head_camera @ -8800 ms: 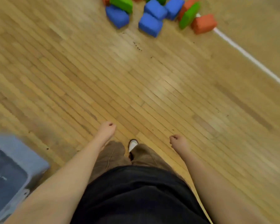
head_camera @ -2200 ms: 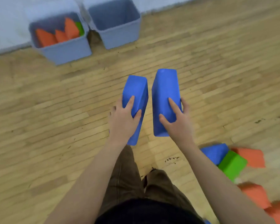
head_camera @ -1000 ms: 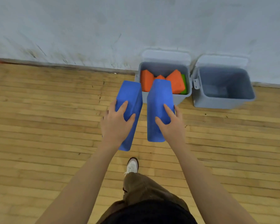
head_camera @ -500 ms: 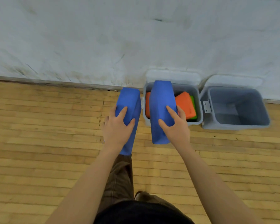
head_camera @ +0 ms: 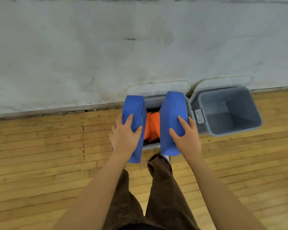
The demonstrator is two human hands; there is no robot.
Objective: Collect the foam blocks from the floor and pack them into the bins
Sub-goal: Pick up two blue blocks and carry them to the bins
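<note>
Standing at the wall, a person holds two blue foam blocks out over the bins, one in each hand. The left hand (head_camera: pixel 125 138) grips the left blue block (head_camera: pixel 134 113) from its outer side, fingers (head_camera: pixel 128 121) spread across the top face and thumb pressed on the inner edge, clamped on the foam. The right hand (head_camera: pixel 187 138) grips the right blue block (head_camera: pixel 172 117) the same way, fingers laid over the top and curled round the far side. Both blocks are held lengthways, pointing toward the wall, apart from each other with a gap between them. Through that gap shows an orange block (head_camera: pixel 152 127) lying inside the left bin (head_camera: pixel 150 147), a grey tub whose near rim peeks out below the blocks; the two blue blocks hide most of its opening. Just beside it on the right stands the right bin (head_camera: pixel 206 131), also grey, tilted a little in view, with a metal latch (head_camera: pixel 200 116) on the side facing its neighbour. Pale lids (head_camera: pixel 156 86) lean back against the scuffed white wall (head_camera: pixel 106 47) behind both bins. Below, brown trousers (head_camera: pixel 163 188) and a shoe tip (head_camera: pixel 166 157) stand on the wooden floor (head_camera: pixel 40 155), the shoe close to the left bin's front.
</note>
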